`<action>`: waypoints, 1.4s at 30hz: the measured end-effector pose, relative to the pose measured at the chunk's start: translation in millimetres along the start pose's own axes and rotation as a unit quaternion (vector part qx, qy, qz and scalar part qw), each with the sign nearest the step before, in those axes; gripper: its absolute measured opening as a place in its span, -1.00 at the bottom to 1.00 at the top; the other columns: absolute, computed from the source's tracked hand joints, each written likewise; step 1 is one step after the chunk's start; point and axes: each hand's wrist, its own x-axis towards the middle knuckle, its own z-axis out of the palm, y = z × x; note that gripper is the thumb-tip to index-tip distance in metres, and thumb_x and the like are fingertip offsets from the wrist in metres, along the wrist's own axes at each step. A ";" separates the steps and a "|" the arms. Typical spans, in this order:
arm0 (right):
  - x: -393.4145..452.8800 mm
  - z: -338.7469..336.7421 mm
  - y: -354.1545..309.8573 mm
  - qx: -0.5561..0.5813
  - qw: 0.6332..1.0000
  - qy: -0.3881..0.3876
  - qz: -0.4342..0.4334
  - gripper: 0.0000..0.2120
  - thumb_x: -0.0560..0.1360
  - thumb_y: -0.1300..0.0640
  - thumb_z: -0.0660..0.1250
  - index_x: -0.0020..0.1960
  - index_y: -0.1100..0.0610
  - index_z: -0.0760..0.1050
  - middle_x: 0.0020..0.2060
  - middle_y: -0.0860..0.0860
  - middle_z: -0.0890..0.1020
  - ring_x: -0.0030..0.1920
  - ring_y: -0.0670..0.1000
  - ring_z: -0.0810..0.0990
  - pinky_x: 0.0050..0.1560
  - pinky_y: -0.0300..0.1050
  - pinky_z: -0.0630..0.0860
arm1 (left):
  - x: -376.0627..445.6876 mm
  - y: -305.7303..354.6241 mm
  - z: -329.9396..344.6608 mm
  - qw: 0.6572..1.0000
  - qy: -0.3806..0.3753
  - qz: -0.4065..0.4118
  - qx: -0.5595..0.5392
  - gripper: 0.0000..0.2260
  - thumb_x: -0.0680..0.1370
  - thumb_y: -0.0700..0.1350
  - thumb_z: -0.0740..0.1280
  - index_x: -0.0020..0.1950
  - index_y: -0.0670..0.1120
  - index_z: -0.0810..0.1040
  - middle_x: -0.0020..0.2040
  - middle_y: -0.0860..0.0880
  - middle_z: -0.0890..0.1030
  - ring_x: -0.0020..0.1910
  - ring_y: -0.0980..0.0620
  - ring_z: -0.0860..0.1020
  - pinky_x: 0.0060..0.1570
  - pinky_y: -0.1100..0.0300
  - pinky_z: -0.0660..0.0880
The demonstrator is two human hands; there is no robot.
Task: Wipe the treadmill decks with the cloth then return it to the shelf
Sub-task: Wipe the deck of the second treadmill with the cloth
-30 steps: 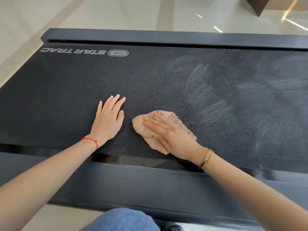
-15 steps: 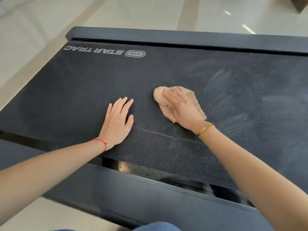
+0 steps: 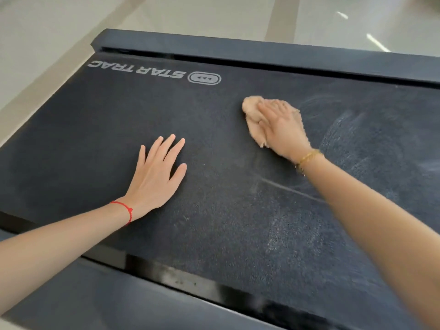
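Observation:
A black treadmill deck [image 3: 100, 129] with a STAR TRAC logo fills the view. My right hand [image 3: 283, 128] presses flat on a crumpled tan cloth [image 3: 252, 113] toward the far side of the belt, right of the logo. Most of the cloth is hidden under the palm. My left hand [image 3: 156, 172] lies flat on the belt with fingers spread, holding nothing, to the left and nearer than the cloth. Pale wipe streaks mark the belt on the right.
A dark side rail [image 3: 262, 47] runs along the far edge of the belt and another rail [image 3: 95, 298] along the near edge. Pale tiled floor [image 3: 166, 13] lies beyond the treadmill.
My right hand has slid the cloth across the belt away from me, from the near edge toward the far rail. My left hand has stayed flat on the belt.

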 end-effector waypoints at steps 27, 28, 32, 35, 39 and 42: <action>-20.3 -7.1 -25.1 0.001 0.997 0.005 0.075 -0.57 0.64 0.20 0.14 0.49 0.25 0.26 0.46 0.21 0.34 0.50 0.19 0.20 0.48 -0.19 -0.16 | 0.6 1.8 5.2 0.999 0.037 0.000 0.003 -0.47 0.64 0.13 0.00 0.61 0.06 0.07 0.62 0.03 0.07 0.60 0.00 -0.04 0.54 -0.20 -0.10; -28.5 -4.5 -39.0 0.015 0.998 0.004 0.055 -0.57 0.64 0.20 0.14 0.49 0.25 0.26 0.47 0.19 0.33 0.51 0.18 0.18 0.47 -0.29 -0.23 | 0.4 1.7 5.4 0.999 0.038 0.000 0.003 -0.47 0.63 0.13 0.00 0.61 0.06 0.08 0.62 0.03 0.07 0.60 0.00 -0.04 0.54 -0.20 -0.10; -77.1 0.0 -94.6 0.063 0.997 -0.027 -0.038 -0.56 0.66 0.17 0.13 0.53 0.17 0.22 0.52 0.08 0.25 0.55 0.07 0.08 0.40 -0.43 -0.37 | -0.7 1.1 6.8 0.999 0.047 0.003 0.000 -0.49 0.64 0.11 0.04 0.60 0.05 0.11 0.61 0.02 0.09 0.60 -0.02 -0.01 0.54 -0.22 -0.07; -119.2 2.3 -118.9 0.083 0.991 -0.061 -0.081 -0.53 0.67 0.08 0.10 0.56 0.06 0.13 0.54 -0.04 0.17 0.57 -0.01 -0.03 0.55 -0.19 -0.21 | -1.8 1.2 6.0 0.999 0.054 0.008 -0.002 -0.49 0.65 0.09 0.06 0.60 0.03 0.13 0.61 0.00 0.11 0.60 -0.04 0.01 0.53 -0.22 -0.06; -156.7 -4.9 -115.5 0.085 0.991 -0.069 -0.080 -0.55 0.67 0.09 0.12 0.54 0.10 0.20 0.52 -0.01 0.23 0.56 -0.01 0.05 0.56 -0.12 -0.10 | -3.5 2.2 5.5 0.999 0.051 0.006 -0.006 -0.49 0.66 0.10 0.05 0.60 0.03 0.12 0.61 0.00 0.10 0.60 -0.04 0.00 0.54 -0.20 -0.09; -152.6 -12.4 -90.4 0.054 0.998 -0.012 0.017 -0.55 0.64 0.15 0.18 0.52 0.12 0.26 0.50 0.07 0.31 0.55 0.08 0.15 0.56 0.00 -0.02 | -4.6 3.7 5.0 0.999 0.047 -0.001 -0.005 -0.50 0.67 0.10 0.04 0.61 0.03 0.11 0.61 0.00 0.09 0.60 -0.04 -0.01 0.55 -0.19 -0.09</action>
